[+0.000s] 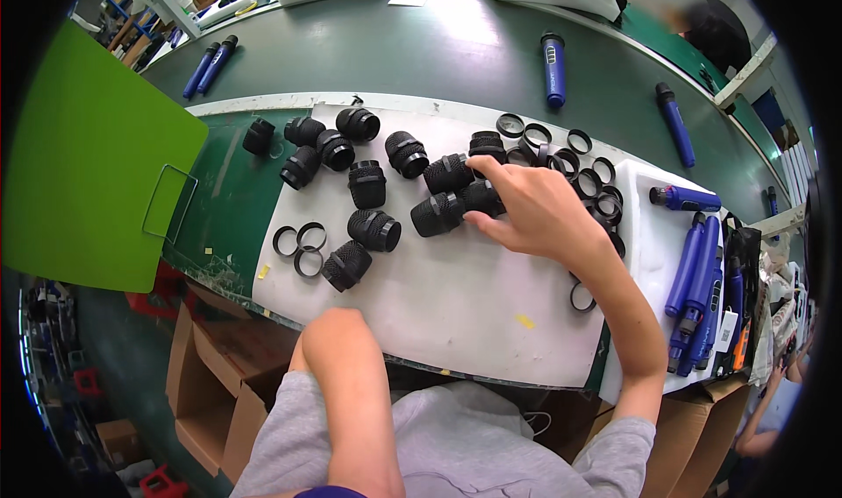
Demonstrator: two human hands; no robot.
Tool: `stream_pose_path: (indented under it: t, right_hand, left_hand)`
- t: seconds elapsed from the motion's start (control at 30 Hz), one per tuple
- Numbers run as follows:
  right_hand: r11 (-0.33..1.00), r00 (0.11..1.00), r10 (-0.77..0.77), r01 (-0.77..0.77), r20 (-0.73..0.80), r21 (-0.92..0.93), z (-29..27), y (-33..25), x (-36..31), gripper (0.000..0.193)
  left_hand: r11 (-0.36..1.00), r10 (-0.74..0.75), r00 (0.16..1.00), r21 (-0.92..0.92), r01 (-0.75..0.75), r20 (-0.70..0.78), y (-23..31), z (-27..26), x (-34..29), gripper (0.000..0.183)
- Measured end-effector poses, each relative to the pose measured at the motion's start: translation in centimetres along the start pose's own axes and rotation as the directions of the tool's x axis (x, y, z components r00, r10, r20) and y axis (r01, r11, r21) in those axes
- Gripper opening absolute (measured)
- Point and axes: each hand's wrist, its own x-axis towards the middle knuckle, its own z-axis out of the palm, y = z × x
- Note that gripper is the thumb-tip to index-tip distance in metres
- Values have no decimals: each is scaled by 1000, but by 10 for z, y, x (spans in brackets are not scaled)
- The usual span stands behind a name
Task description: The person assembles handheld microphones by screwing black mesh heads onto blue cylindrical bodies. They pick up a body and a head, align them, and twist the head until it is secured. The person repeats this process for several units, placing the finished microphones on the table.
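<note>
My right hand (535, 204) reaches over the table from the right, thumb and forefinger curved round a black microphone grille (479, 197), which the palm partly hides. Its other fingers cannot be seen. Close against it lie another grille (434, 214), a grille (447, 174) at the forefinger's tip, and one (487, 144) just beyond. Several more black grilles (367, 185) are spread over the left half of the white mat (456, 296). My left arm (346, 384) is bent, its elbow over the mat's near edge; the left hand is out of sight.
Black rings (588, 182) cluster right of my hand, and three more (308, 262) lie at the left. A white foam tray (645, 235) holds blue microphone bodies (693, 279). Blue microphones (553, 73) stand farther back. A green panel (88, 165) rises left; cardboard boxes (215, 393) sit below.
</note>
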Motion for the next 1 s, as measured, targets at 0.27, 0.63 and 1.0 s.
stream_pose_path:
  t: [0.27,0.63,1.0]
  right_hand:
    - [978,987,96,-70,127,-195,-2,7,-5,38]
    - [983,944,182,-181,275,-30,-19,10,-3,48]
    - [940,954,293,-299,-56,-162,-12,36,37,43]
  left_hand:
    - [998,-6,1000,67,6,-2,5,1,-1,6]
    - [998,17,1000,66,-17,11,-1,1,-3,8]
    - [998,47,999,33,-46,-20,-6,-3,4,7]
